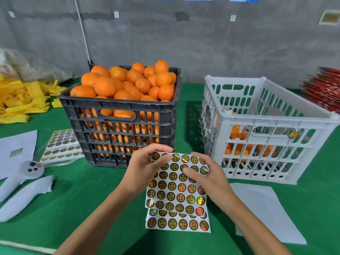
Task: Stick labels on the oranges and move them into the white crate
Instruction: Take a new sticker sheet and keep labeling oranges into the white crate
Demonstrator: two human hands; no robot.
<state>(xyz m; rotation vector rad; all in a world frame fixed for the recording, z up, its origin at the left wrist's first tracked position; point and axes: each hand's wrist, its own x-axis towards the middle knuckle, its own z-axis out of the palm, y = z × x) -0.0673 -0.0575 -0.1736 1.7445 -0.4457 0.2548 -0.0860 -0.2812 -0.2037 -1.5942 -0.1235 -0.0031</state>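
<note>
Centre frame: black crate (120, 124) heaped with oranges (125, 83). Right: white crate (261, 129) holding a few oranges low inside. Lower centre: left hand (145, 168) pinches the label sheet (176, 192); right hand (206, 179), fingertips pressed together, picks at a label.

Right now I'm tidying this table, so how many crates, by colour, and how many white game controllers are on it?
Black crate, heaped with oranges: 1
White crate, a few oranges inside: 1
White controllers: 2
Total: 4
</note>
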